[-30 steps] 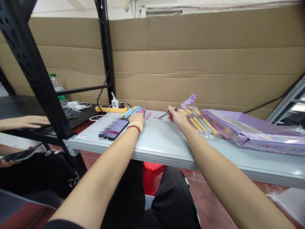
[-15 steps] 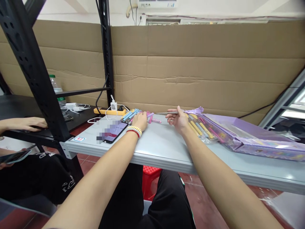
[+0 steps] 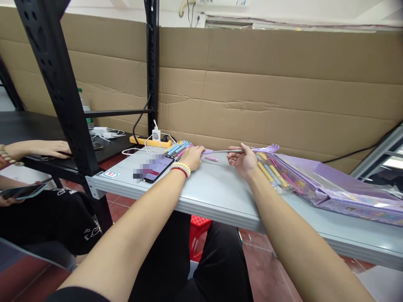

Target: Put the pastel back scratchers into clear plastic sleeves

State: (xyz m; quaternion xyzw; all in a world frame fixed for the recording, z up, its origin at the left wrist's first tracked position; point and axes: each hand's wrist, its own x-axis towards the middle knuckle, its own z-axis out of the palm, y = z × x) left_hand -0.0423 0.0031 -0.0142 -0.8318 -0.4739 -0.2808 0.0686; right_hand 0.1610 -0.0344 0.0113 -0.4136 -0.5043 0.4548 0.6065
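A purple back scratcher with a thin metal rod stretches between my two hands over the table. My left hand is closed around its purple handle, whose end shows past the fingers. My right hand grips the rod near the purple claw head, with the fingers curled and palm turned up. Beside my left hand lie several blue, yellow and pink back scratchers. A short pink piece rests on the tabletop between the hands; its kind is unclear.
A phone lies left of my left forearm. Behind it are a yellow power strip and white cables. Bagged yellow and grey handles and a purple case occupy the right side. At left, another person's hand rests on a black desk.
The rod's free end, apart from the purple handle before, now meets it. The camera view has shifted slightly, and my right fingers are more curled around the rod.
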